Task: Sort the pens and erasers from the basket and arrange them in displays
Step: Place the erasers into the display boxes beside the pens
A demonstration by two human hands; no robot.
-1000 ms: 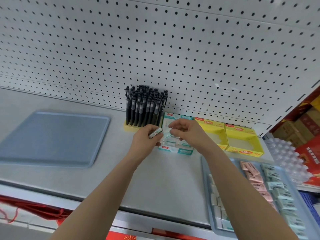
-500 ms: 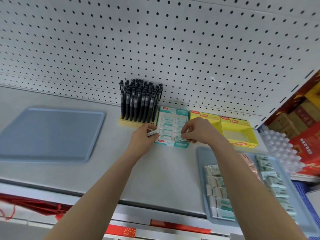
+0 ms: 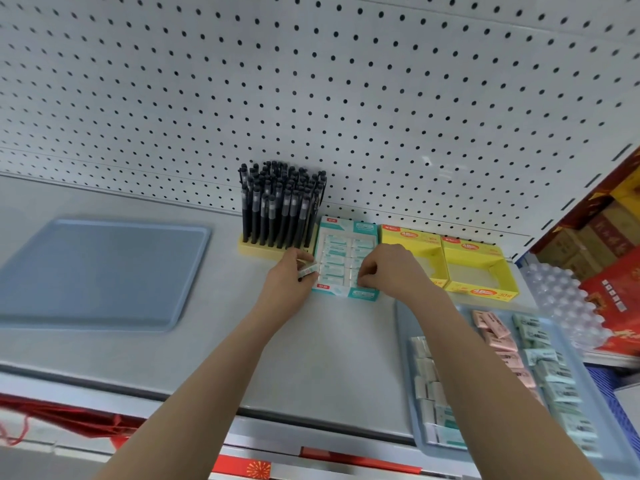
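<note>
While my left hand (image 3: 289,277) grips one wrapped eraser (image 3: 308,270) just beside the teal display box (image 3: 346,292), my right hand (image 3: 389,271) curls its fingertips (image 3: 363,278) down onto the erasers packed in the box's near right corner (whether it pinches one, I cannot tell). Black pens (image 3: 282,202) stand upright in a yellow holder (image 3: 263,250) just left of the box on the shelf (image 3: 329,358). Loose erasers (image 3: 540,344) lie in a blue tray (image 3: 403,327) at the right.

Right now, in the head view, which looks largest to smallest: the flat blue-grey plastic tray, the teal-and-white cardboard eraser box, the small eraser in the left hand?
1. flat blue-grey plastic tray
2. teal-and-white cardboard eraser box
3. small eraser in the left hand
</note>
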